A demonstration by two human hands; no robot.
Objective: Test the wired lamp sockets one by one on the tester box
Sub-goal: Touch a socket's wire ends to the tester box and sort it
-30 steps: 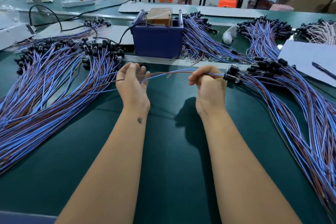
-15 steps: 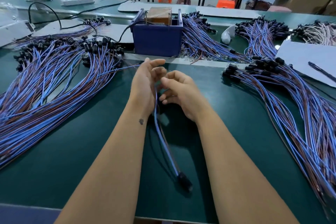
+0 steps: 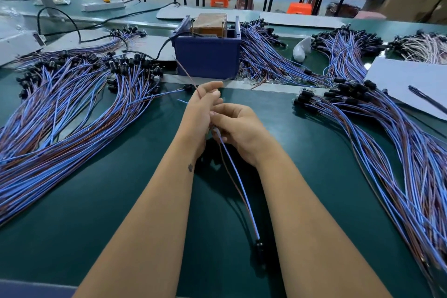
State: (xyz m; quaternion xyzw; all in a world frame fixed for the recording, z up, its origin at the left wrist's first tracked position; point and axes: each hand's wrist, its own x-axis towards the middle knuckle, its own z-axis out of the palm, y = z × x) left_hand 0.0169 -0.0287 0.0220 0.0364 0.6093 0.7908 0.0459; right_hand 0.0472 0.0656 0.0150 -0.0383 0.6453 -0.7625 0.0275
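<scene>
Both hands meet at mid-table: the left hand (image 3: 202,113) pinches the brown lead, its bare end poking up and away toward the tester box (image 3: 207,52), while the right hand (image 3: 239,132) closes on the blue lead just beside it. The wired socket (image 3: 259,248) trails back toward the body, its long axis running between the forearms. The box sits straight ahead of the fingertips, the left hand nearer. Socket bundles (image 3: 72,104) flank both sides; nothing looks to block the path forward.

head-worn, facing forward-down, near the hands (image 3: 217,123)
</scene>
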